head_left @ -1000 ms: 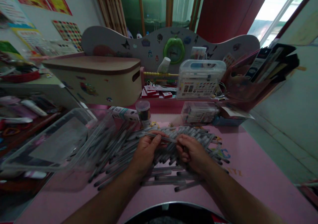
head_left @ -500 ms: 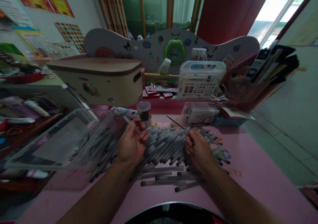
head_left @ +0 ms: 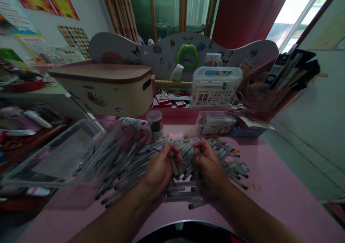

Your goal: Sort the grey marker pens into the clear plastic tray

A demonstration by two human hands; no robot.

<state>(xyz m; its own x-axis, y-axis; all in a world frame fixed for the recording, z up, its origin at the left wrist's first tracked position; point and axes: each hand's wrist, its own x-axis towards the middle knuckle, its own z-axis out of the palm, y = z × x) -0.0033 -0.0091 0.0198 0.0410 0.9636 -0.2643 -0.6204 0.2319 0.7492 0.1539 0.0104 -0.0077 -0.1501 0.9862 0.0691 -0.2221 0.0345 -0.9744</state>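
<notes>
Left hand [head_left: 159, 169] has shifted inward over the pen pile [head_left: 186, 152]; fingers pinch a pen barrel [head_left: 174, 166], probably light, stiff, smooth: grip mid-length. Right hand [head_left: 210, 164]: fingers curled, grasp indeterminable.

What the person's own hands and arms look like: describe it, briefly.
The left hand and right hand are ungloved. Both forearms are bare as far as they show, with no sleeve, watch or bracelet visible. Fine markings are too blurred to tell.
</notes>
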